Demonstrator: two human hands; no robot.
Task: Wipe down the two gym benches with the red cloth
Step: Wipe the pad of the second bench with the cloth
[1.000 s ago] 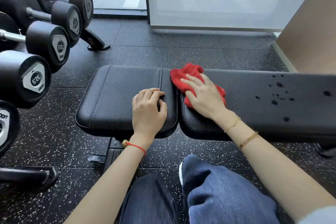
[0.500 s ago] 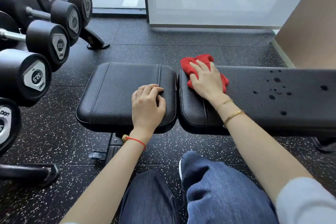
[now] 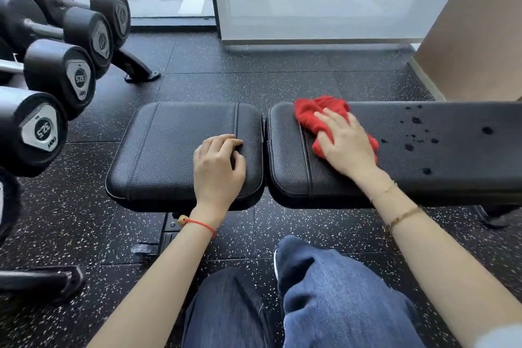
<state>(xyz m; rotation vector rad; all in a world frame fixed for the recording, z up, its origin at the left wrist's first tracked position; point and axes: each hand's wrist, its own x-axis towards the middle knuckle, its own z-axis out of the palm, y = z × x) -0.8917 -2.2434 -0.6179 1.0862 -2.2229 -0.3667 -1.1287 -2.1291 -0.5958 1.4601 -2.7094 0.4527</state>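
Observation:
A black gym bench stands crosswise in front of me, with a square seat pad [image 3: 169, 150] on the left and a long back pad [image 3: 452, 164] on the right. The red cloth [image 3: 310, 113] lies bunched on the left end of the long pad. My right hand [image 3: 347, 144] presses flat on it with the fingers spread. Dark wet drops [image 3: 416, 133] dot the pad just right of the cloth. My left hand [image 3: 217, 169] rests on the seat pad's near right part, fingers curled under, holding nothing. No second bench is in view.
A rack of black dumbbells [image 3: 56, 76] fills the left side, its foot [image 3: 138, 70] reaching onto the speckled rubber floor. A glass panel [image 3: 324, 8] stands behind the bench and a tan wall [image 3: 480, 37] at the right. My jeans-clad knees [image 3: 324, 291] are just below the bench.
My right hand has slid the red cloth from the pad's left end toward the far edge and then rightward, closer to the drops. My left hand has stayed put.

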